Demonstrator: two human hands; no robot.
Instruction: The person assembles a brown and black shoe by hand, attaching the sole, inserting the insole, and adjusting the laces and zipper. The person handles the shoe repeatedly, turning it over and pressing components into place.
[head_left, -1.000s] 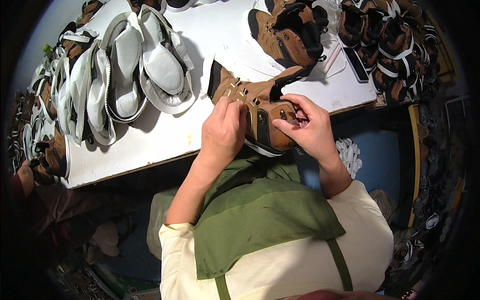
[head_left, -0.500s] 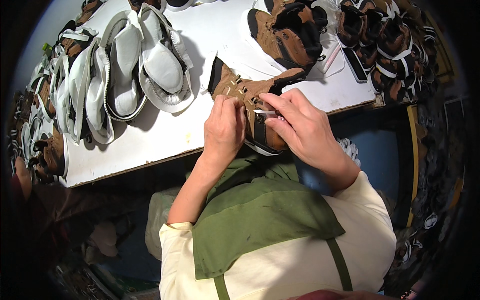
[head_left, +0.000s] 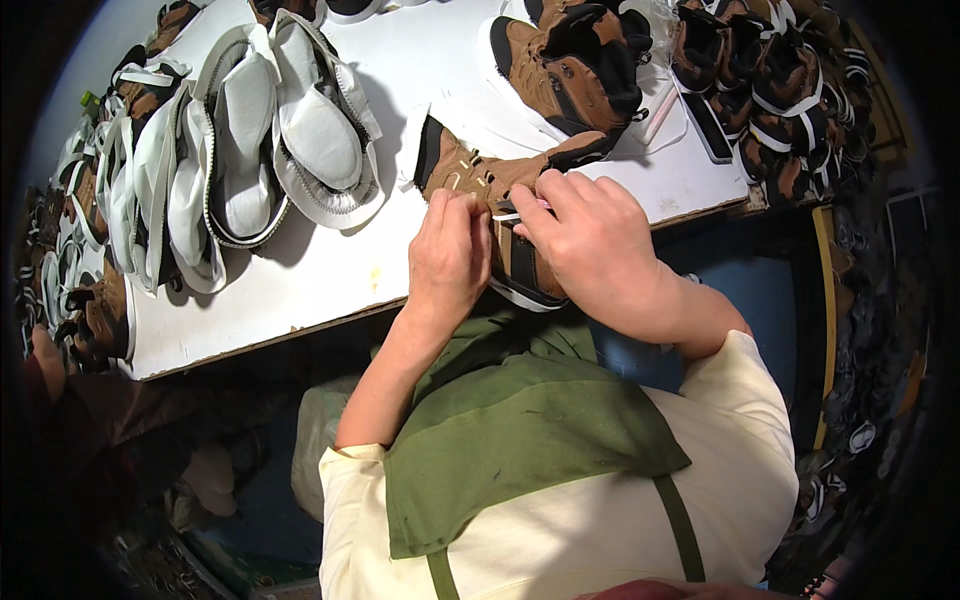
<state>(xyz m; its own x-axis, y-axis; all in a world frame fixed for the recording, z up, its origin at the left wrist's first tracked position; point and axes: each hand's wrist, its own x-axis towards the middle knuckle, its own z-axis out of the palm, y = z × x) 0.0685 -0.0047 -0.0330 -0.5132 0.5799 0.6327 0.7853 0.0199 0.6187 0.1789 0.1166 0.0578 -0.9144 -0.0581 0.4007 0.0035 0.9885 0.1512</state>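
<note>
A brown and black shoe upper (head_left: 455,165) with a pale edge lies across the table's front edge, its lower part hanging toward my apron. My left hand (head_left: 447,250) is closed, its bent fingertips pinching at the middle of the upper near the eyelets. Just beside it, my right hand (head_left: 598,245) is closed around a slim white and pink item (head_left: 543,203). The white end points toward my left fingertips, and the grip hides most of the item, so its kind cannot be made out. My right knuckles cover part of the upper.
Several white-lined uppers (head_left: 330,140) stand in a row on the white table (head_left: 320,270) at left. More brown uppers (head_left: 575,75) sit at the back, and a heap of them (head_left: 790,75) is at far right. A dark flat object (head_left: 708,128) lies near the right edge.
My right hand has turned over, knuckles now up, and shifted slightly, with the slim item still in its fingers. My left hand and the upper stay nearly in place.
</note>
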